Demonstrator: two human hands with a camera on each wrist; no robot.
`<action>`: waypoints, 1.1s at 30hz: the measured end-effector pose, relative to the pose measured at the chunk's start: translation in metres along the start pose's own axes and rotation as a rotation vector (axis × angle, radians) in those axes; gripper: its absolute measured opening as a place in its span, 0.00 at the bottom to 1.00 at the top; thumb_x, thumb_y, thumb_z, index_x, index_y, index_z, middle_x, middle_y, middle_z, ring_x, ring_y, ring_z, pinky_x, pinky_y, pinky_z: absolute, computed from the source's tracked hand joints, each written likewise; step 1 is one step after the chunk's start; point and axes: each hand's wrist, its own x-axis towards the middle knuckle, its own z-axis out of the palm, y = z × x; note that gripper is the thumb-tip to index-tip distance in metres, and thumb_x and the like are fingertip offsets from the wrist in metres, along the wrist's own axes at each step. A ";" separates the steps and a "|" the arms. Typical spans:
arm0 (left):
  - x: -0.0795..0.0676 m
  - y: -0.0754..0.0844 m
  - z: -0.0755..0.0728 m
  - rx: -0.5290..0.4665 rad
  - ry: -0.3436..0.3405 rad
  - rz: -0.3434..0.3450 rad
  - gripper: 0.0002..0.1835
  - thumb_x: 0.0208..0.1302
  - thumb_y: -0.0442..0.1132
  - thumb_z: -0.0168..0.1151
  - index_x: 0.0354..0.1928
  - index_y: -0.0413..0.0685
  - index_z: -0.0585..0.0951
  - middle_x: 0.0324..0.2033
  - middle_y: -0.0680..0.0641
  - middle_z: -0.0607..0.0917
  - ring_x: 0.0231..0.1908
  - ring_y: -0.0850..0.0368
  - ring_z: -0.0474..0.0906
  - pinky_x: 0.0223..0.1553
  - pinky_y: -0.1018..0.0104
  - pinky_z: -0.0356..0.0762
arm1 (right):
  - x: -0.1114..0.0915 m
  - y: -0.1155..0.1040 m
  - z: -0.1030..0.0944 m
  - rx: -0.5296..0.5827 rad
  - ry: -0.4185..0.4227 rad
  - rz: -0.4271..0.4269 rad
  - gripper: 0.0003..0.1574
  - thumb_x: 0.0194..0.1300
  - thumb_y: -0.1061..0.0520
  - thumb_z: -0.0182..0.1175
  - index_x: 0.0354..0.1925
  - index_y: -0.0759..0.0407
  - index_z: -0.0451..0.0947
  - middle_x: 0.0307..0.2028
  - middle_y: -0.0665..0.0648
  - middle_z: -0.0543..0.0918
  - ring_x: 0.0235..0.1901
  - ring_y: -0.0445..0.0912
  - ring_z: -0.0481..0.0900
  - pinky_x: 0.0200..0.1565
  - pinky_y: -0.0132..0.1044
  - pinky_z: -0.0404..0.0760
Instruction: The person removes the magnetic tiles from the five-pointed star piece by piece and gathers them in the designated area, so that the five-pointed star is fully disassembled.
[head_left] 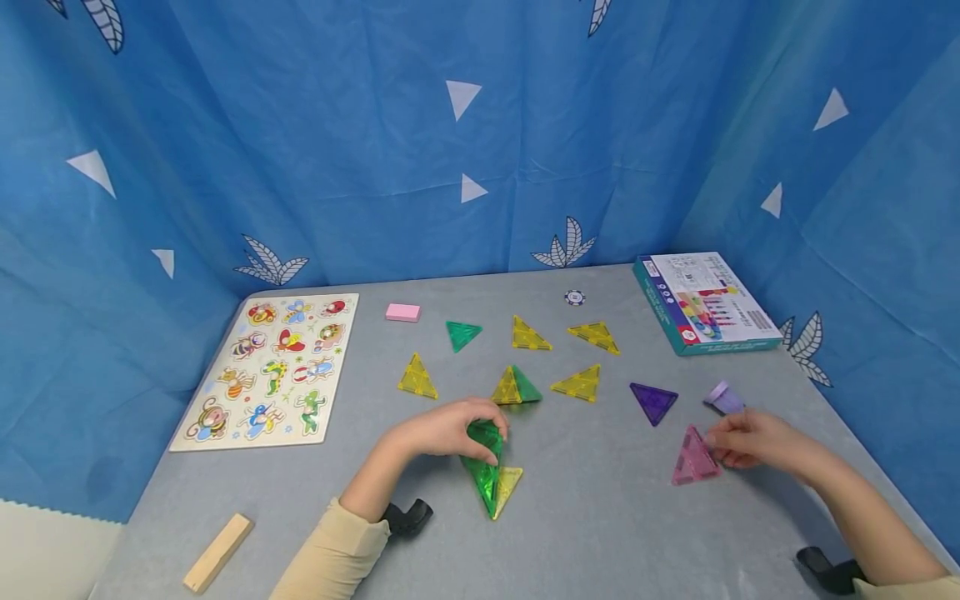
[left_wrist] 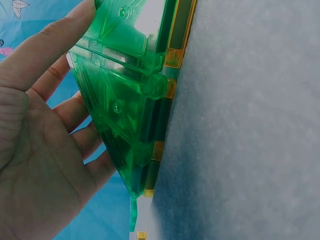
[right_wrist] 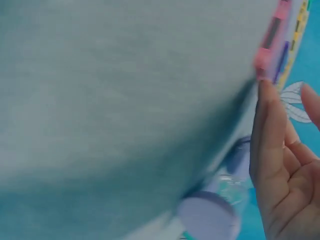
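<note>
Grey worktop point(head_left: 600, 542) and two hands: apparently a joining step, whose next move calls for a steady hold and aligned edges.
Left hand point(head_left: 450, 427): thumb and fingers grip the green tiles point(head_left: 482, 477), held tilted just above the worktop. Right hand point(head_left: 761, 439): thumb apart, fingers loosely bent beside the pink tile point(head_left: 696, 460), contact uncertain. Smallest in view here, the yellow tile point(head_left: 509, 485) lies along the green tiles' lower edge.

One green-yellow cluster point(head_left: 484, 482) at left fingers point(head_left: 491, 412), four loose yellow triangles point(head_left: 417, 379) beyond, one each: green triangle point(head_left: 461, 334), yellow-green pyramid point(head_left: 507, 388), pink block point(head_left: 402, 312), chip point(head_left: 575, 297), puzzle board point(head_left: 292, 387), wooden block point(head_left: 219, 552), and nearer right fingers point(head_left: 729, 437), pink piece point(head_left: 693, 462), purple triangle point(head_left: 654, 402), lilac cylinder point(head_left: 723, 398), box point(head_left: 720, 308).
</note>
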 end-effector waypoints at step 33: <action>0.000 0.000 0.008 0.017 0.093 0.022 0.13 0.54 0.45 0.70 0.40 0.58 0.77 0.38 0.62 0.77 0.43 0.63 0.71 0.47 0.67 0.69 | 0.078 -0.155 0.180 0.087 -0.243 -0.402 0.09 0.56 0.53 0.67 0.29 0.58 0.80 0.25 0.55 0.84 0.25 0.50 0.81 0.28 0.39 0.79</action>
